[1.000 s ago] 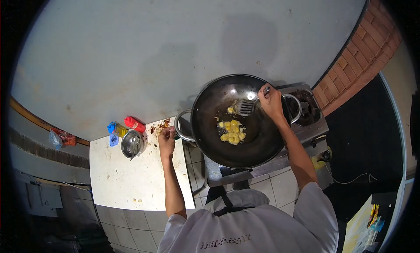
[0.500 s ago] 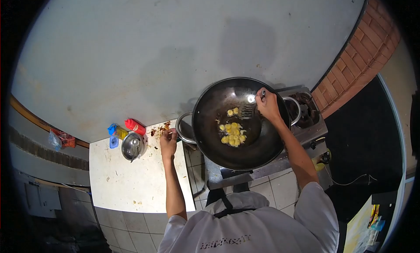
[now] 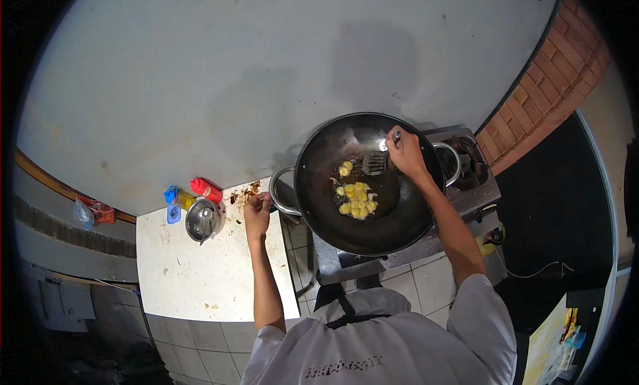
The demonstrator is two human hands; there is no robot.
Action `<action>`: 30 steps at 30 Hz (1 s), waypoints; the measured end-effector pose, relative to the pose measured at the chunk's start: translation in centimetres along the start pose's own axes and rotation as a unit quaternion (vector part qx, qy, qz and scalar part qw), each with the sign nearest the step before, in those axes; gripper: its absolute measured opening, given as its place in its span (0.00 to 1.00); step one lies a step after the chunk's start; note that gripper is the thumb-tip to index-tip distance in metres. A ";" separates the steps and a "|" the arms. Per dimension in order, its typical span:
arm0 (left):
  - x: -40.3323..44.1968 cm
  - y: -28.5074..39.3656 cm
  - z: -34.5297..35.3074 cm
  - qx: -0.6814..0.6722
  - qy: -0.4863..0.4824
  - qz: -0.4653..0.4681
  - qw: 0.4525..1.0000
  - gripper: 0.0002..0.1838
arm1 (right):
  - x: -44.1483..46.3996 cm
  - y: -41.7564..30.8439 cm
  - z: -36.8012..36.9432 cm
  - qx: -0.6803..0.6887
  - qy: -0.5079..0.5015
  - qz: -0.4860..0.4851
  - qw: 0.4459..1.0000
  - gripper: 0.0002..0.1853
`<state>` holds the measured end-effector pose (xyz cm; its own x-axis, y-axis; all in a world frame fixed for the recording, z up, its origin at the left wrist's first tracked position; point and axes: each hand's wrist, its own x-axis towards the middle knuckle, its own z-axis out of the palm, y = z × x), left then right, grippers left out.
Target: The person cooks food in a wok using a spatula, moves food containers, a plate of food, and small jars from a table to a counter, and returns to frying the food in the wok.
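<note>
My right hand (image 3: 406, 152) is wrapped round the handle of a slotted spatula (image 3: 375, 162), whose head rests inside a large dark wok (image 3: 406, 222). Yellow round pieces of food (image 3: 357, 202) lie clustered in the wok, and a smaller group sits above them, left of the spatula head. Just left of the wok's left handle (image 3: 283, 192), my left hand (image 3: 256, 215) hovers over the white table's right side with its fingers curled; whether something small is between them is too small to tell.
On the white table (image 3: 200, 278) stand a metal bowl (image 3: 202, 220) with a spoon inside, a red bottle (image 3: 206, 189) and a yellow bottle with a blue top (image 3: 178, 197). The wok sits on a metal stove (image 3: 489, 195), with another burner at right. A wall rises behind.
The spatula head has shifted beside the smaller food group, which has moved slightly left and down. My left hand stays near the wok's left handle.
</note>
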<state>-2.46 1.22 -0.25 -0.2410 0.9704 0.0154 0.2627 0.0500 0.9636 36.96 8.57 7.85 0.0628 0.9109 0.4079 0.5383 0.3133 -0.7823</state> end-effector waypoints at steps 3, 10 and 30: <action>0.1 0.4 0.2 -0.009 -0.004 0.001 1.000 0.11 | 0.0 0.8 0.7 0.034 -0.015 -0.003 0.999 0.04; -0.1 1.1 0.2 -0.001 -0.007 -0.006 1.000 0.10 | 0.0 1.1 0.8 -0.034 -0.013 -0.022 0.999 0.05; -0.5 2.2 0.7 -0.019 0.000 -0.008 1.000 0.08 | -0.7 0.3 1.7 -0.024 -0.018 -0.027 0.999 0.05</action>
<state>-1.15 1.05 1.70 -0.2456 0.9694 -0.0003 0.2221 0.0566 0.9734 35.67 8.47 6.55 0.0025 0.9026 0.4305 0.5800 0.3494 -0.7359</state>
